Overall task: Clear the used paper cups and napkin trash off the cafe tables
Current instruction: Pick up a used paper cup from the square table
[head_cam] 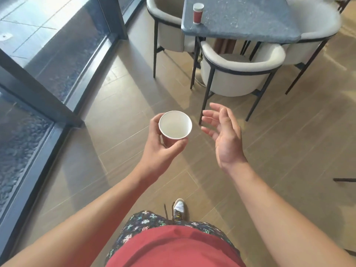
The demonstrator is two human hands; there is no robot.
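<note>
Our left hand grips a white paper cup upright over the floor, its inside bare white. Our right hand hangs just beside it, fingers spread, not touching. A red cup stands by the worktop's left edge, near its front corner, with a chair along the near edge.

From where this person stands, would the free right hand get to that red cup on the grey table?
Probably not yet. The right hand is open and empty, but the red cup stands on the grey table well ahead, with bare floor and a chair between. Stepping closer should do it.
</note>
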